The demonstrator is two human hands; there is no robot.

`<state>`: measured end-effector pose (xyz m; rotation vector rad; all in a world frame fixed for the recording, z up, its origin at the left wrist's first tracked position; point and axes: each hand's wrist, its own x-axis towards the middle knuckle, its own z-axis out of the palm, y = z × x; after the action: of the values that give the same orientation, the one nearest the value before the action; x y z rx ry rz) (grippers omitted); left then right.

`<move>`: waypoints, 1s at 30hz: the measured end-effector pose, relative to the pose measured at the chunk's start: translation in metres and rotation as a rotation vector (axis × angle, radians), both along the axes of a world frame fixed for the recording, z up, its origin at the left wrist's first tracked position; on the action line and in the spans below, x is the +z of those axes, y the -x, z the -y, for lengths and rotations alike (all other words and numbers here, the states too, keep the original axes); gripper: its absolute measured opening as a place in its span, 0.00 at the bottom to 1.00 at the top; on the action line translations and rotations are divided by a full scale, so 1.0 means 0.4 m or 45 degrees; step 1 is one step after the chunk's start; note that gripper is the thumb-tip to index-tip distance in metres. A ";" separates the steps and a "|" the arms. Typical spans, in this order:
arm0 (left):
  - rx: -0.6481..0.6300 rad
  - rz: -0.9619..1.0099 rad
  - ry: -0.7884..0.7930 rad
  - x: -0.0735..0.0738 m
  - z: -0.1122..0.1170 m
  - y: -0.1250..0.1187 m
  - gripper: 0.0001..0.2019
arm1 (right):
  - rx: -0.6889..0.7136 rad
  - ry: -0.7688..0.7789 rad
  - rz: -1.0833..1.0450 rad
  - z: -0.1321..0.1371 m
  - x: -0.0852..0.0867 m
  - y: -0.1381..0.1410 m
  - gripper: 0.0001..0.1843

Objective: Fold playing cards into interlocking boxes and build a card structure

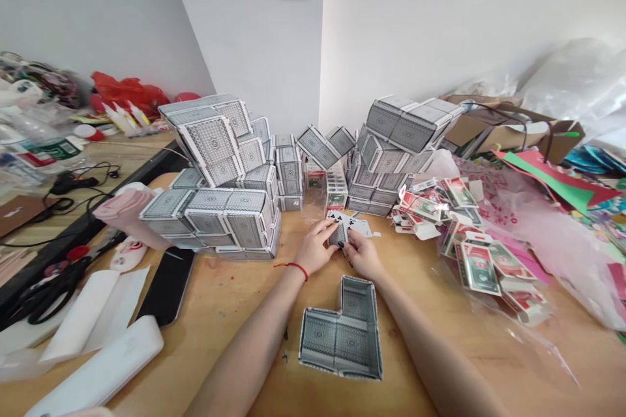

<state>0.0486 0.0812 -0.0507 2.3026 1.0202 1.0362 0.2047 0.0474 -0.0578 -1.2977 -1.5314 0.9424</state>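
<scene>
My left hand (317, 245), with a red string bracelet at the wrist, pinches a grey-backed playing card (337, 234) from the left. From the right, my right hand (362, 255) grips the same card, its fingers closed at the edge. Just beyond the fingers lie loose face-up playing cards (359, 224) showing black clubs. Between my forearms, an open L-shaped tray folded from playing cards (339, 337) rests on the table. Behind the hands stands a playing-card box (336, 192).
Stacked playing-card blocks (229, 208) rise at left, with more card blocks (405, 124) at right. Opened card boxes (476, 267) lie heaped on the right beside plastic wrap (562, 260). A phone (167, 285), scissors (61, 287) and a white elongated object (105, 365) lie left.
</scene>
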 end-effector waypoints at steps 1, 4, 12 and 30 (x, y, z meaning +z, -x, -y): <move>-0.018 -0.010 0.000 -0.001 0.000 0.000 0.26 | 0.007 0.031 -0.016 -0.001 -0.001 -0.001 0.06; -0.040 -0.005 0.008 0.005 0.002 0.000 0.27 | 0.035 0.157 -0.135 -0.006 -0.003 -0.001 0.03; -0.017 0.326 0.245 0.033 0.006 0.007 0.21 | 0.230 0.271 -0.394 -0.012 0.024 -0.001 0.09; 0.303 0.365 0.483 0.020 0.005 -0.029 0.19 | 0.495 0.228 -0.317 0.011 0.044 0.028 0.12</move>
<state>0.0604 0.0791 -0.0425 1.7070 1.2646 1.1119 0.1935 0.0429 -0.0403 -0.9704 -1.5547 1.4596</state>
